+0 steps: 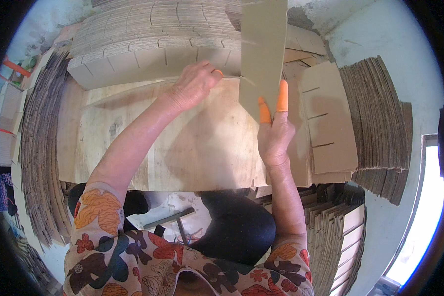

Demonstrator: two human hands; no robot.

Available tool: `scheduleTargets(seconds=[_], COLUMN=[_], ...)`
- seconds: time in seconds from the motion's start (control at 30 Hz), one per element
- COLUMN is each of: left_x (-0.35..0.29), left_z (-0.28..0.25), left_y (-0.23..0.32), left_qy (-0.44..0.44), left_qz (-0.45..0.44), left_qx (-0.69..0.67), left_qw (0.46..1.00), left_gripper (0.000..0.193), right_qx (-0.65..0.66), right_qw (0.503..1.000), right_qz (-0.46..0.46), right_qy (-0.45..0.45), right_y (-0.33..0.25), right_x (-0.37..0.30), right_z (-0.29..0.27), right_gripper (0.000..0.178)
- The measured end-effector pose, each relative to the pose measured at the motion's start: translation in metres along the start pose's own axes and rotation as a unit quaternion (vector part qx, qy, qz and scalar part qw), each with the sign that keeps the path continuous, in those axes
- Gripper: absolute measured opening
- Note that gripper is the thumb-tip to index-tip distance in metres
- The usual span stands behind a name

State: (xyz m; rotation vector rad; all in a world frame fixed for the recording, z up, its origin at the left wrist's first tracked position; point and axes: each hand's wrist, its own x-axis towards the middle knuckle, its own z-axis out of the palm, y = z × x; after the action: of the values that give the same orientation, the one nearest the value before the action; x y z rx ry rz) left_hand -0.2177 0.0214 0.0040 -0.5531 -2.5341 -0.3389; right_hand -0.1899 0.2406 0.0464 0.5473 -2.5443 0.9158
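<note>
While the right hand (275,135) pinches an upright cardboard strip (264,52) at upper centre, the left hand (195,84), fingers curled, touches the slotted cardboard stack (148,54).

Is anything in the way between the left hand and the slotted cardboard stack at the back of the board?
Nothing visible. The left hand is already at the front edge of the slotted cardboard stack. The right hand holds a cardboard strip upright, off to the side.

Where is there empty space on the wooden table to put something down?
The wooden board is bare in the middle, between the slotted cardboard stack at the back and the near edge. It is crowded on the right, where slotted cardboard pieces lie.
</note>
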Motion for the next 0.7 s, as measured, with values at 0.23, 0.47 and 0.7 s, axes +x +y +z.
scheduleTargets(seconds=[0.23, 0.47, 0.7], left_x=[0.003, -0.005, 0.037], left_z=[-0.007, -0.031, -0.046], left_y=[0.016, 0.059, -0.011], left_qy=[0.017, 0.001, -0.098], left_qz=[0.044, 0.040, -0.172], left_qx=[-0.031, -0.165, -0.040], left_qw=[0.998, 0.985, 0.979], left_gripper=[0.016, 0.020, 0.050], right_qx=[-0.032, -0.041, -0.016], right_qw=[0.998, 0.991, 0.998], right_qz=[-0.010, 0.025, -0.055], right_qy=[-0.045, -0.123, -0.024], right_y=[0.012, 0.032, 0.032], right_x=[-0.005, -0.019, -0.031], right_z=[0.008, 0.027, 0.029], right_gripper=[0.060, 0.066, 0.069])
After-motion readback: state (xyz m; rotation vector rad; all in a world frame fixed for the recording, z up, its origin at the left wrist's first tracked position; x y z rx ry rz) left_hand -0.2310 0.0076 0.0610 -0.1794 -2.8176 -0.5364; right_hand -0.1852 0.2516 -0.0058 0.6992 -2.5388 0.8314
